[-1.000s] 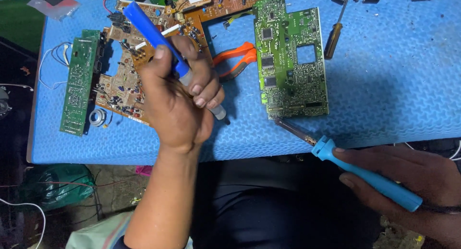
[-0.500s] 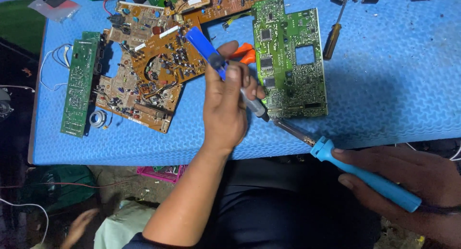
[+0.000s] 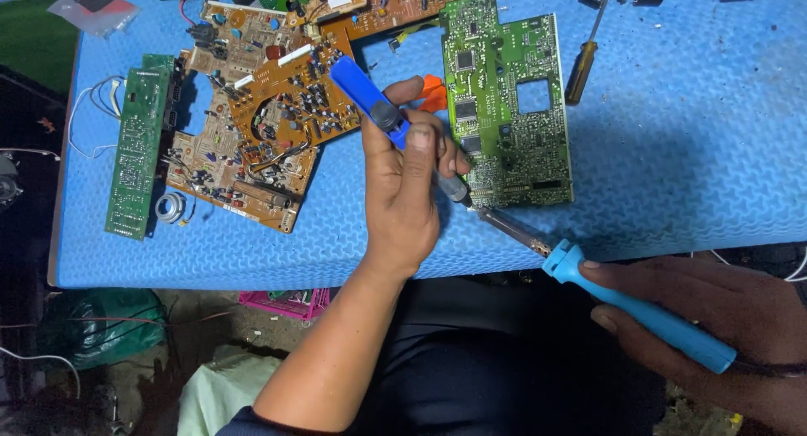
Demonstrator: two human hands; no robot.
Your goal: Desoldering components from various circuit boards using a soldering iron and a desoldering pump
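Observation:
My left hand (image 3: 409, 188) grips a blue desoldering pump (image 3: 363, 92), its grey nozzle pointing down at the lower left corner of a green circuit board (image 3: 513, 108). My right hand (image 3: 723, 310) holds a blue-handled soldering iron (image 3: 639, 306) at the table's near edge. The iron's metal tip (image 3: 504, 224) reaches up-left and meets the pump's nozzle at that board corner. An orange piece (image 3: 430, 91) shows behind my left fingers.
A large brown circuit board (image 3: 252, 125) lies left of my left hand on the blue foam mat (image 3: 672, 175). A narrow green board (image 3: 134, 146) lies further left. A yellow-handled screwdriver (image 3: 584, 62) rests at the upper right, with small dark parts beyond it.
My left hand has carried the pump from over the brown board rightwards to the green board's corner. The pump nozzle now meets the iron's tip. My right hand has barely moved.

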